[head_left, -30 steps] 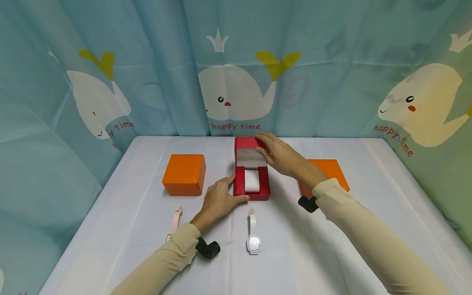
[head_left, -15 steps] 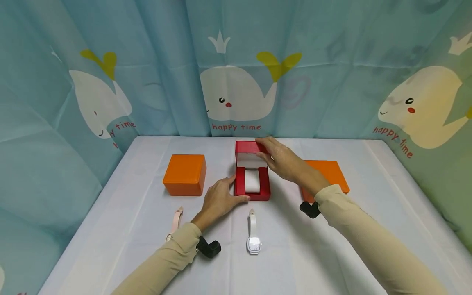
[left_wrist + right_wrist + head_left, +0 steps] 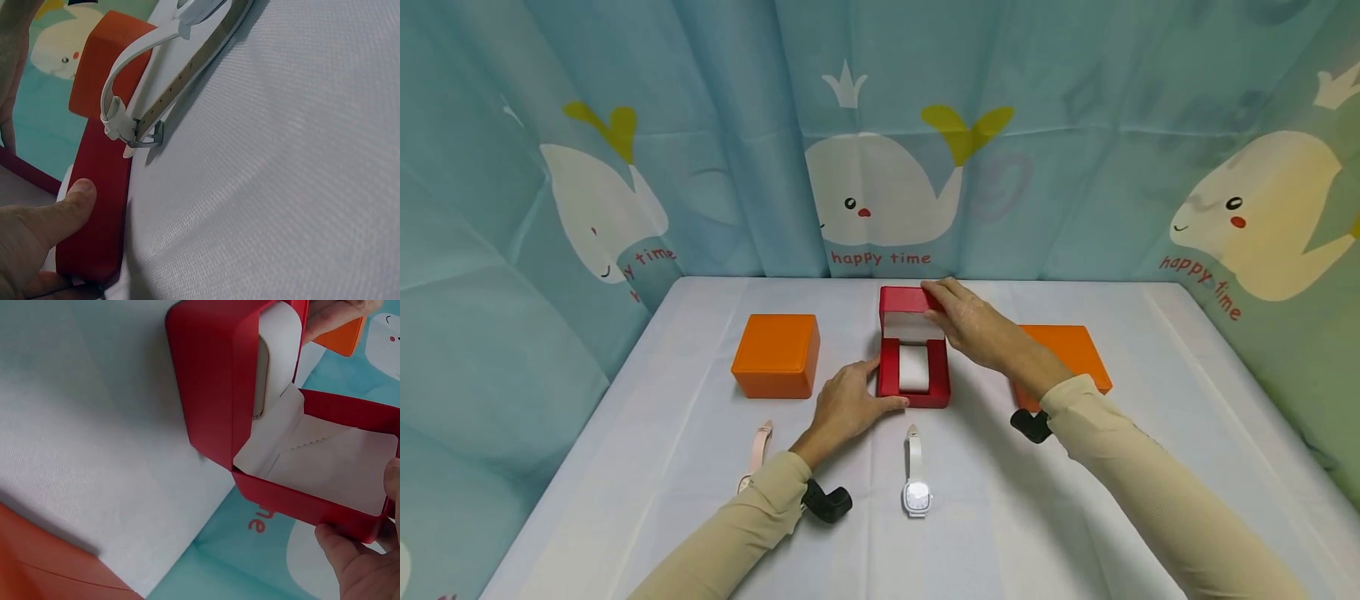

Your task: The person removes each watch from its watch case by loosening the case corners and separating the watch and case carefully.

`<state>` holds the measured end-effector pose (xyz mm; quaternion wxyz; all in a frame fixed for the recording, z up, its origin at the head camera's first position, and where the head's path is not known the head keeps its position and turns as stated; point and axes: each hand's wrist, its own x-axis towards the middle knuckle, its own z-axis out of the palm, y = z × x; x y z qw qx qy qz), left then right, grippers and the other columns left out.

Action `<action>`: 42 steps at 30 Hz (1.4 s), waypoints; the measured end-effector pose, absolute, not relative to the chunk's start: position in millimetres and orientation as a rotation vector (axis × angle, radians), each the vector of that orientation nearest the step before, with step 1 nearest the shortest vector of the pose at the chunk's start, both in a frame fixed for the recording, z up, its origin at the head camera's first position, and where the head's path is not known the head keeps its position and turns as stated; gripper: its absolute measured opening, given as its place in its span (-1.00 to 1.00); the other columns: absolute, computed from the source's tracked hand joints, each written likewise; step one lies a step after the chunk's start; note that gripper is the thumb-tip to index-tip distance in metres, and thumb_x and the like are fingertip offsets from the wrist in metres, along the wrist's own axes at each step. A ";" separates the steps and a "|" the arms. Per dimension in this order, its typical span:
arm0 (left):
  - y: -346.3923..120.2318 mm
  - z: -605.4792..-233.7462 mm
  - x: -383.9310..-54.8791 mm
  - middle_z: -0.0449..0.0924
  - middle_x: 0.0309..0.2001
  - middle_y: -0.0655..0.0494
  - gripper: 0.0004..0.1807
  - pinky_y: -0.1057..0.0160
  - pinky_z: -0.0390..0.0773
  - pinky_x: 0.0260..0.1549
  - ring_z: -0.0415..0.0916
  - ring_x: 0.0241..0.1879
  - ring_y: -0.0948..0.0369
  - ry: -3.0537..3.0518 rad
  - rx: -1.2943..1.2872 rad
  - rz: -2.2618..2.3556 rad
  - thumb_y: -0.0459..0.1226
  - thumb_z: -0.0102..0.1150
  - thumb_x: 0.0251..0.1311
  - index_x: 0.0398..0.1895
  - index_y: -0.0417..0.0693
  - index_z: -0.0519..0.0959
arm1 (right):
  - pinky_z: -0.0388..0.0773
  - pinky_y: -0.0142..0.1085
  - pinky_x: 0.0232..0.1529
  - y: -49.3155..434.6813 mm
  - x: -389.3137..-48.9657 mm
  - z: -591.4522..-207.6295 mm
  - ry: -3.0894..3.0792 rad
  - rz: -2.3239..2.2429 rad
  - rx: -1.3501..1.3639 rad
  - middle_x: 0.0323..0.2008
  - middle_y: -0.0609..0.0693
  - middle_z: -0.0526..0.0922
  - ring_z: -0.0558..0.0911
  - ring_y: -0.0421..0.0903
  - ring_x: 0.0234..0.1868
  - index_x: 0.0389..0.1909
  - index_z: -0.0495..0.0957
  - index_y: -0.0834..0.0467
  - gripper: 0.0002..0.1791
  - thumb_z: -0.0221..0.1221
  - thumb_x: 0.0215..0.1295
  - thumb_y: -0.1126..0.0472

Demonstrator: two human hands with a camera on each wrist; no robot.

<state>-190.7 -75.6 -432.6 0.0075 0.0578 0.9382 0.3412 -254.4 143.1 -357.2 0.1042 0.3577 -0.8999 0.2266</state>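
A red watch box point(image 3: 938, 379) stands with its lid point(image 3: 901, 298) raised, a white cushion point(image 3: 913, 368) inside. My left hand point(image 3: 844, 408) grips the base at its front left corner, thumb on the front face; in the left wrist view that thumb point(image 3: 80, 194) lies on the red wall. With my right hand point(image 3: 973, 323) I hold the lid's right upper edge. In the right wrist view its fingers point(image 3: 340, 550) lie against the lid's outside and the thumb reaches its inner side. A white watch point(image 3: 916, 496) lies in front of the box, its strap buckled into a loop at one end.
An orange box point(image 3: 775, 354) stands shut on the left. Another orange box point(image 3: 1071, 350) on the right is partly behind my right forearm. A pink-strapped watch point(image 3: 760, 446) lies partly hidden by my left sleeve. A whale-print curtain point(image 3: 715, 167) borders the table's back.
The lid has tipped slightly forward and down with my right hand on it, mostly in the first half second. My left hand stays at the base.
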 end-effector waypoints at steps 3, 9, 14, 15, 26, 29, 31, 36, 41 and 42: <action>-75.8 -432.2 -191.5 0.56 0.24 -0.13 -0.07 -0.06 0.51 0.09 0.51 0.17 -0.04 2.937 0.176 1.066 0.06 0.59 -0.01 0.39 -0.18 0.48 | 0.51 -0.06 0.20 142.9 -254.9 -356.2 -2.660 0.673 1.055 0.17 0.17 0.46 0.52 0.07 0.09 0.39 0.32 0.36 -0.47 0.17 0.50 0.26; -76.1 -433.6 -191.9 0.57 0.22 -0.12 -0.06 -0.04 0.53 0.05 0.52 0.13 -0.03 2.946 0.179 1.059 0.06 0.58 -0.01 0.41 -0.17 0.46 | 0.43 0.01 0.27 140.7 -254.5 -354.7 -2.729 0.653 1.006 0.34 0.25 0.37 0.45 0.17 0.29 0.43 0.28 0.35 -0.43 0.16 0.52 0.22; -76.4 -435.9 -191.1 0.59 0.19 -0.12 -0.07 -0.03 0.54 0.03 0.53 0.08 -0.01 2.955 0.199 1.049 0.07 0.57 0.01 0.42 -0.16 0.45 | 0.45 -0.01 0.25 140.7 -252.6 -357.1 -2.709 0.646 1.025 0.31 0.24 0.41 0.48 0.15 0.25 0.40 0.30 0.35 -0.44 0.18 0.49 0.24; -76.5 -436.2 -191.0 0.59 0.19 -0.12 -0.07 -0.03 0.54 0.03 0.53 0.08 -0.01 2.957 0.204 1.050 0.07 0.57 0.02 0.42 -0.17 0.45 | 0.47 -0.02 0.24 141.0 -251.9 -358.1 -2.693 0.649 1.037 0.29 0.23 0.42 0.49 0.13 0.23 0.39 0.31 0.35 -0.45 0.19 0.49 0.25; -77.2 -435.6 -190.6 0.60 0.18 -0.12 -0.08 -0.04 0.56 -0.01 0.54 0.06 -0.01 2.949 0.208 1.077 0.06 0.58 0.01 0.40 -0.17 0.47 | 0.51 -0.07 0.20 143.9 -247.8 -366.3 -2.554 0.645 1.106 0.21 0.24 0.48 0.53 0.11 0.17 0.33 0.36 0.41 -0.45 0.26 0.41 0.30; -77.2 -435.0 -190.3 0.60 0.18 -0.12 -0.07 -0.03 0.58 -0.06 0.56 0.03 -0.02 2.949 0.206 1.072 0.06 0.59 -0.02 0.39 -0.18 0.48 | 0.51 -0.05 0.20 144.1 -247.6 -365.0 -2.570 0.646 1.097 0.20 0.24 0.48 0.53 0.11 0.17 0.33 0.37 0.40 -0.45 0.27 0.41 0.30; -77.0 -434.5 -190.5 0.61 0.16 -0.13 -0.07 -0.02 0.58 -0.09 0.57 0.00 -0.02 2.951 0.207 1.068 0.05 0.60 -0.03 0.38 -0.19 0.49 | 0.51 -0.05 0.19 144.0 -247.5 -363.9 -2.588 0.646 1.090 0.21 0.23 0.48 0.54 0.11 0.16 0.34 0.36 0.39 -0.45 0.26 0.42 0.28; -76.2 -432.5 -190.8 0.63 0.13 -0.16 -0.07 0.02 0.59 -0.18 0.59 -0.07 -0.02 2.971 0.217 1.037 0.06 0.60 -0.04 0.37 -0.21 0.49 | 0.50 -0.04 0.20 143.4 -248.8 -362.6 -2.597 0.664 1.080 0.22 0.24 0.49 0.53 0.12 0.17 0.34 0.36 0.40 -0.45 0.25 0.42 0.31; -75.4 -431.6 -191.4 0.63 0.13 -0.17 -0.07 0.01 0.60 -0.17 0.60 -0.07 -0.02 2.976 0.219 1.024 0.07 0.60 -0.04 0.36 -0.22 0.50 | 0.50 -0.04 0.20 144.3 -247.6 -362.6 -2.609 0.678 1.068 0.23 0.23 0.48 0.53 0.11 0.18 0.35 0.35 0.39 -0.44 0.25 0.42 0.31; -75.5 -431.8 -191.6 0.63 0.13 -0.17 -0.07 0.00 0.60 -0.16 0.60 -0.05 -0.03 2.976 0.219 1.026 0.07 0.59 -0.03 0.36 -0.22 0.50 | 0.50 -0.05 0.20 144.5 -247.1 -362.9 -2.611 0.678 1.068 0.23 0.23 0.48 0.53 0.11 0.18 0.36 0.35 0.38 -0.44 0.25 0.42 0.30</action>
